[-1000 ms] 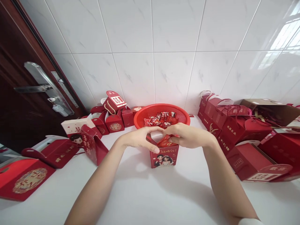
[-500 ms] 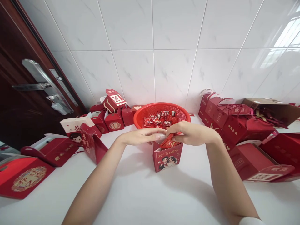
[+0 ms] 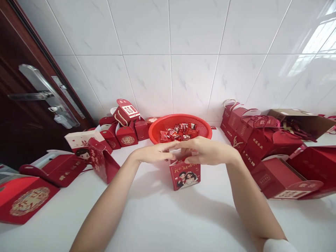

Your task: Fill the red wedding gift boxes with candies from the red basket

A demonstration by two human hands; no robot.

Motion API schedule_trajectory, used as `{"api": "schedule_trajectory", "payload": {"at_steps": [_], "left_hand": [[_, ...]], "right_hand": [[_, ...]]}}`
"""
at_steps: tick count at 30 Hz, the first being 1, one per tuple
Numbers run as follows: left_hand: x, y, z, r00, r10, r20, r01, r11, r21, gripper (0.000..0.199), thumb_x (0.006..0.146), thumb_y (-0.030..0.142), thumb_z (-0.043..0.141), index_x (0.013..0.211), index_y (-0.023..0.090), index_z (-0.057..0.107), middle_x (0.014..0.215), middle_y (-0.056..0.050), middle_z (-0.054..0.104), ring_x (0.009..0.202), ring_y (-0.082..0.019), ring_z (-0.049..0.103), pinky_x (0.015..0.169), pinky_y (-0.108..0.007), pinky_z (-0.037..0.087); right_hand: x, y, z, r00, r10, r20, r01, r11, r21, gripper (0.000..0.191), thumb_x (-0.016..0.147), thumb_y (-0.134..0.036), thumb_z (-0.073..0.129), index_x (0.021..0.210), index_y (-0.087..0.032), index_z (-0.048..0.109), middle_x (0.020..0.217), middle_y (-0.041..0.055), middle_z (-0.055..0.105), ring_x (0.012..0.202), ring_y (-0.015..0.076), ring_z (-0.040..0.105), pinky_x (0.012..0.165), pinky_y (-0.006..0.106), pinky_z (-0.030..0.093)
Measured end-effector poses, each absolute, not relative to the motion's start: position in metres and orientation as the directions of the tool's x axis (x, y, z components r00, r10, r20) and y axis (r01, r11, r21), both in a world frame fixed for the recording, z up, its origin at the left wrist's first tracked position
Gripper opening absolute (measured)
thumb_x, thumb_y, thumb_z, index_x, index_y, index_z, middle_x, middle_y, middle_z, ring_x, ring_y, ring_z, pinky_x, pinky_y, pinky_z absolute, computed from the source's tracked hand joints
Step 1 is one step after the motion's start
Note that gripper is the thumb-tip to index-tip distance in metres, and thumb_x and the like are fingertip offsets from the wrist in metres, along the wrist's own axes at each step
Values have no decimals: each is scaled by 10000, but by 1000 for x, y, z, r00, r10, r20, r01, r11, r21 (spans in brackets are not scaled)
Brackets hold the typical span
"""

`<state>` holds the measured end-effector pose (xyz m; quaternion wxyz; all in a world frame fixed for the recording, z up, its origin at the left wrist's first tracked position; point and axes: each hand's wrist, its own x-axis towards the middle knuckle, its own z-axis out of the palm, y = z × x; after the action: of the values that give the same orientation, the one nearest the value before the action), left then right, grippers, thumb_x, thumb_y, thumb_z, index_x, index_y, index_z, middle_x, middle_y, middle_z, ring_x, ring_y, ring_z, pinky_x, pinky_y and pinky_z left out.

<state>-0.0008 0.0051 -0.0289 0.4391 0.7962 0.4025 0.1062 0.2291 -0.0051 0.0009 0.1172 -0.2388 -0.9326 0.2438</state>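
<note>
A small red box (image 3: 186,176) with a cartoon couple on its front stands upright on the white table, its top open. My left hand (image 3: 157,152) is at the box's left top edge, fingers stretched toward the opening. My right hand (image 3: 207,150) arches over the opening from the right, its thumb at the front rim and its fingertips dipping inside. A bit of red wrapper shows between the hands; whether the right fingers still hold it is hidden. Just behind the box sits a red plastic basket (image 3: 207,130) with wrapped candies (image 3: 183,131).
Red gift boxes (image 3: 126,135) stand at the back left, with more (image 3: 55,168) at the left edge. Other red boxes (image 3: 283,175) are piled on the right beside an open brown carton (image 3: 301,122). A tiled wall rises behind the table, and a door stands at the left.
The red packet at the box's mouth has gone lower into the box. My right hand has moved over the opening, its fingers reaching in. My left hand has hardly moved.
</note>
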Motion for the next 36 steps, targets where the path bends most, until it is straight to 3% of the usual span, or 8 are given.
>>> {"api": "schedule_trajectory", "payload": {"at_steps": [3,7,13,17,20,26,31,36], "left_hand": [[0,4,-28,675,718,-170,519,-299,801,626,833,271,586,1450,336,509,1338,6,646,959,-162,667,858,-241,488],[0,3,-27,652,737,-177,540,-288,791,578,846,315,610,1419,350,546,1287,10,680,966,-170,677,836,-232,494],[-3,1,-25,664,738,-117,551,-378,744,593,844,467,672,1408,333,549,1467,-9,565,1254,-243,579,933,-260,484],[1,-2,-26,670,741,-31,572,-489,658,605,775,338,729,1361,293,587,1451,-28,575,1263,-275,570,962,-305,495],[5,-3,-29,584,800,137,545,-512,664,571,826,252,624,1392,288,559,1333,-41,654,1040,-228,673,895,-328,534],[2,-1,-24,218,840,496,359,-542,760,543,806,342,691,1321,193,603,901,-33,726,862,-205,689,852,-347,562],[1,-3,-19,40,825,564,180,-561,808,502,752,375,766,1194,175,636,885,-44,740,820,-204,698,753,-316,581],[2,-4,-18,-5,814,581,149,-574,805,307,733,347,792,970,183,685,858,-23,731,747,-165,672,699,-281,563]], "right_hand": [[232,-12,5,-814,549,190,403,770,-495,386,878,-74,496,1208,-200,651,1108,60,726,903,180,661,711,256,459],[240,-18,9,-802,562,203,426,775,-467,287,935,-105,440,1094,-164,671,908,47,728,738,157,632,653,262,434],[246,-15,8,-751,640,161,526,728,-440,205,941,-258,568,1101,-178,669,1025,67,730,884,194,669,730,282,470],[255,-11,7,-625,760,178,673,640,-371,419,855,-299,692,1252,-190,613,1226,101,676,1074,263,641,847,340,496],[262,-7,6,-588,794,153,711,598,-371,510,848,-309,687,1331,-206,563,1299,116,638,1133,286,620,891,382,505],[265,1,4,-545,799,253,602,584,-545,635,875,-448,659,1427,-215,451,1234,116,657,1075,271,649,872,413,540],[252,4,3,-610,716,340,260,586,-767,396,941,-412,586,1272,-201,533,1093,87,697,956,219,682,811,354,573],[249,11,-4,-606,713,353,109,514,-851,532,937,-450,608,1391,-224,447,1060,84,692,949,219,685,760,331,583]]}}
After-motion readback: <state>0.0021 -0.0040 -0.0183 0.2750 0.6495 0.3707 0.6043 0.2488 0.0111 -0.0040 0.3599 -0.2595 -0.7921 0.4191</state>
